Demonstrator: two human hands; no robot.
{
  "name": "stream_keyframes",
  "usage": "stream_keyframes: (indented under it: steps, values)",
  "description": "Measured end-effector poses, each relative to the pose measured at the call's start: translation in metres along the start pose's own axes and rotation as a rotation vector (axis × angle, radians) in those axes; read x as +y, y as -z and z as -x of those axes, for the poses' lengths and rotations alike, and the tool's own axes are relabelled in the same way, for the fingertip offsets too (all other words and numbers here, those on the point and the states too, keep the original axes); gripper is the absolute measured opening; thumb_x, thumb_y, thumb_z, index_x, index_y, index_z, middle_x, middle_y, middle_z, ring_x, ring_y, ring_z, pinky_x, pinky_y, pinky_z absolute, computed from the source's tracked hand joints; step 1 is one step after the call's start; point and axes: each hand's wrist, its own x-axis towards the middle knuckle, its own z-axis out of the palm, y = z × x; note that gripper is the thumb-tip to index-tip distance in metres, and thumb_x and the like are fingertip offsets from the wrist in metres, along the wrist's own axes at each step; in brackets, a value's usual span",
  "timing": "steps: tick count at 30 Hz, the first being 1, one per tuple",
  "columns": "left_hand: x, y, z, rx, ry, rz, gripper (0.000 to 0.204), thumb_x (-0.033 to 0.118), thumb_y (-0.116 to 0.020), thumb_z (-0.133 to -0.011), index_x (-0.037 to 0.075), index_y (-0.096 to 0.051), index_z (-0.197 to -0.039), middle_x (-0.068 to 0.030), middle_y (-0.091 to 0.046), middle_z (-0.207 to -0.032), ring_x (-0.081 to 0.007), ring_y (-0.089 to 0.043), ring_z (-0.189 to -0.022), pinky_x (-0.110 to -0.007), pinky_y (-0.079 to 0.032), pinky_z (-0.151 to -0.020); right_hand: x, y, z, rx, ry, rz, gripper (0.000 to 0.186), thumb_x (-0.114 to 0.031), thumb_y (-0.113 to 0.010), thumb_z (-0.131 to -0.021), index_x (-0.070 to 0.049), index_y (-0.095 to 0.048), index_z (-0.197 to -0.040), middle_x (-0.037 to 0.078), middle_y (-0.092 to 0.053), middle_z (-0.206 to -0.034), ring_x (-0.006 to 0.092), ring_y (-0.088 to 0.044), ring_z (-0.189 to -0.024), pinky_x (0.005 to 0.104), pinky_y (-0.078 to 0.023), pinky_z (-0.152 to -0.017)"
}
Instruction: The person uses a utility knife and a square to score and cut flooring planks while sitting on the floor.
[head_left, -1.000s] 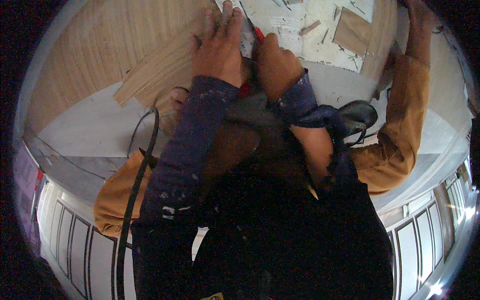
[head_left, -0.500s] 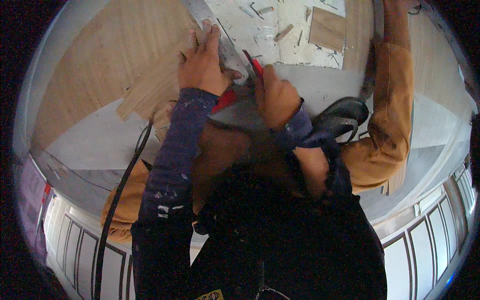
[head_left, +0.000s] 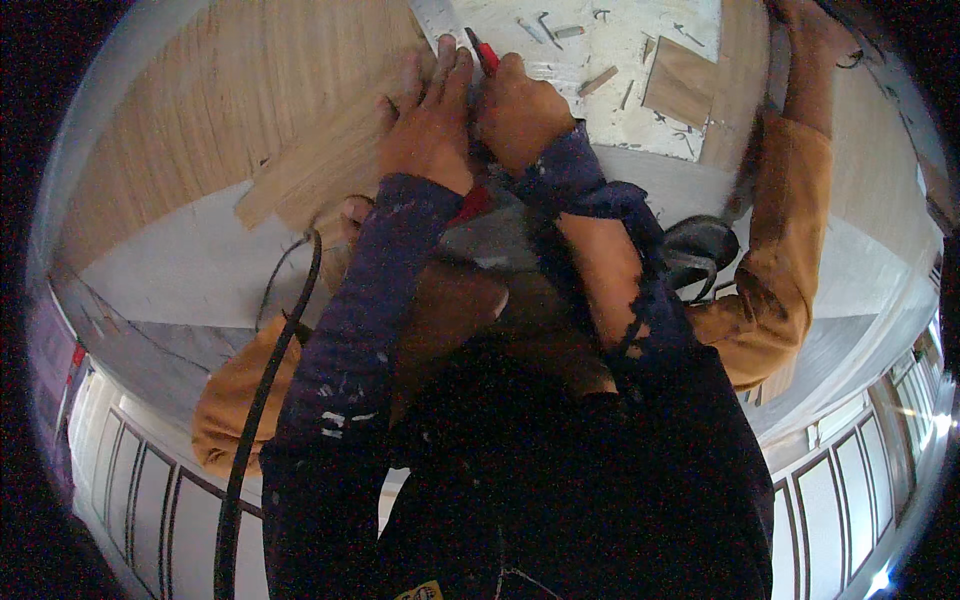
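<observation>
My left hand lies with fingers outstretched, pressing on a metal ruler over light wood-grain sheet material. Most of the ruler is covered by my hands. Right beside it, my right hand is closed round a red utility knife, its dark tip pointing away from me along the ruler's right side. A red object shows partly below my left wrist; I cannot make out its kind. Under the hands and to the right is a scuffed white board with a small wood-grain square on it.
Several thin dark scraps and small pieces litter the white board. A wood-grain sheet and narrow strips lie at left. A black cable runs up the left. A dark sandal sits near a brown-trousered leg.
My right hand has moved away from me and slightly left with the knife, up along the ruler. My left hand stays spread on the ruler; the whole view has shifted a little.
</observation>
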Motion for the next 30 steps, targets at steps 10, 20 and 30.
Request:
stream_keyframes:
  steps: [10, 20, 30]
  values:
    - [0.007, 0.004, -0.005, -0.026, 0.003, 0.019, 0.095, 0.020, -0.078, -0.078, 0.017, -0.028, -0.158, -0.0126, -0.025, -0.166, -0.0395, -0.029, -0.150, -0.064, -0.033, -0.114, 0.027, 0.008, 0.095, -0.195, -0.215, 0.004, 0.020, -0.020, -0.056, -0.096, -0.007, -0.044, -0.103, 0.027, -0.066, -0.069, 0.0496, -0.067, -0.067, 0.0601, -0.051, -0.055]
    - [-0.001, 0.002, -0.005, -0.054, -0.008, 0.029, 0.113, 0.040, -0.091, -0.065, 0.012, -0.030, -0.156, -0.0065, -0.025, -0.167, -0.0366, -0.023, -0.153, -0.069, -0.033, -0.111, 0.045, 0.028, 0.101, -0.135, -0.046, 0.076, 0.022, -0.023, -0.058, -0.097, -0.005, -0.049, -0.107, 0.024, -0.064, -0.066, 0.0483, -0.064, -0.064, 0.0591, -0.050, -0.055]
    - [0.002, 0.005, -0.001, -0.040, -0.024, 0.001, 0.110, 0.033, -0.085, -0.071, 0.016, -0.022, -0.160, -0.0019, -0.016, -0.170, -0.0358, -0.019, -0.154, -0.066, -0.030, -0.115, 0.012, 0.017, -0.001, 0.048, 0.103, -0.023, 0.024, -0.020, -0.059, -0.094, 0.000, -0.051, -0.102, 0.028, -0.065, -0.068, 0.0473, -0.068, -0.067, 0.0568, -0.054, -0.060]
